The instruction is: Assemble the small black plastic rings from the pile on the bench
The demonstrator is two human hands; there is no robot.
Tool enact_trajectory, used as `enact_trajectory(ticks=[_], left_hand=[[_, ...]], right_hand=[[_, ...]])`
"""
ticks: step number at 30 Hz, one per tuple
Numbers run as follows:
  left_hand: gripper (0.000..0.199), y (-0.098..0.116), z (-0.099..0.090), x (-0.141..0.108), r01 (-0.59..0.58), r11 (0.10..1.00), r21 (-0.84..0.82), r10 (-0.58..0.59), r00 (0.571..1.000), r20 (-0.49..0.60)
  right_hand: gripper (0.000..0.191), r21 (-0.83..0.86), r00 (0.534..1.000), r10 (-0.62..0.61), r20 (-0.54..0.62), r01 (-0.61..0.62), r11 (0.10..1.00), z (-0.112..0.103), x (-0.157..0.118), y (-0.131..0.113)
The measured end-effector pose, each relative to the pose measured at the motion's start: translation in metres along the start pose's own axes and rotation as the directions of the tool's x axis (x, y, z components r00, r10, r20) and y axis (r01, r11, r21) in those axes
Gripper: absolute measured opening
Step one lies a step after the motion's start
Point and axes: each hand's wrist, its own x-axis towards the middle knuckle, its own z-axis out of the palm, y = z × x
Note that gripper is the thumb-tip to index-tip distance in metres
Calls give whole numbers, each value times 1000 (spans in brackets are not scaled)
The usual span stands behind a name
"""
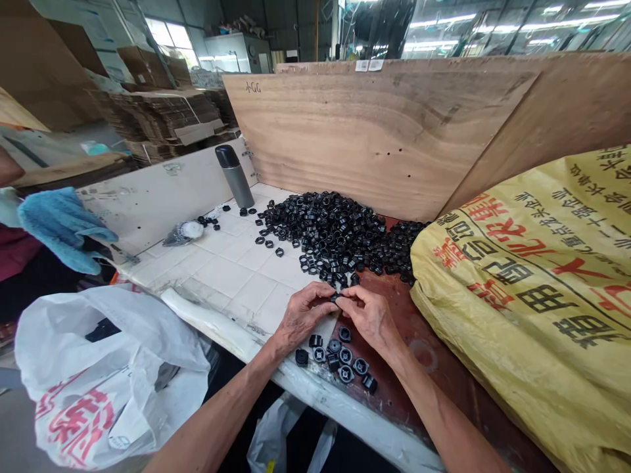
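My left hand (306,310) and my right hand (367,312) meet over the table's front part, fingertips pinched together. Between them is a small black plastic part (336,297), mostly covered by the fingers. Just beyond my fingertips begins a large heap of black plastic rings (330,226). Nearer the edge, below my hands, lie several round black pieces (346,356), some showing a cross-shaped inside and some on their sides.
A yellow printed sack (517,282) bulges along the right. At the back left stands a grey thermos (235,177), with a small plastic bag (183,233) nearer. A white plastic bag (113,374) hangs at the left front. Behind the heap rises a wooden board (374,131).
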Motion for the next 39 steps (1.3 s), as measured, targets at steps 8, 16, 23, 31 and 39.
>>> enact_trajectory(ticks=[8, 16, 23, 31, 39], left_hand=[[16, 3, -1, 0, -48, 997, 55, 47, 999, 17], [27, 10, 5, 0, 293, 938, -184, -298, 955, 1], [23, 5, 3, -1, 130, 989, -71, -132, 991, -17], [19, 8, 0, -2, -31, 996, 86, 28, 999, 32], [23, 0, 1, -1, -6, 999, 45, 5, 1000, 6]], right_hand=[[21, -141, 988, -153, 3, 152, 978, 2, -4, -1], [13, -22, 978, -205, 35, 206, 978, -3, 2, 10], [18, -40, 996, -67, 60, 70, 997, 0, -2, 6], [33, -374, 951, -285, 118, 308, 875, 9, -3, 17], [34, -339, 971, -232, 48, 234, 911, 13, -4, 11]])
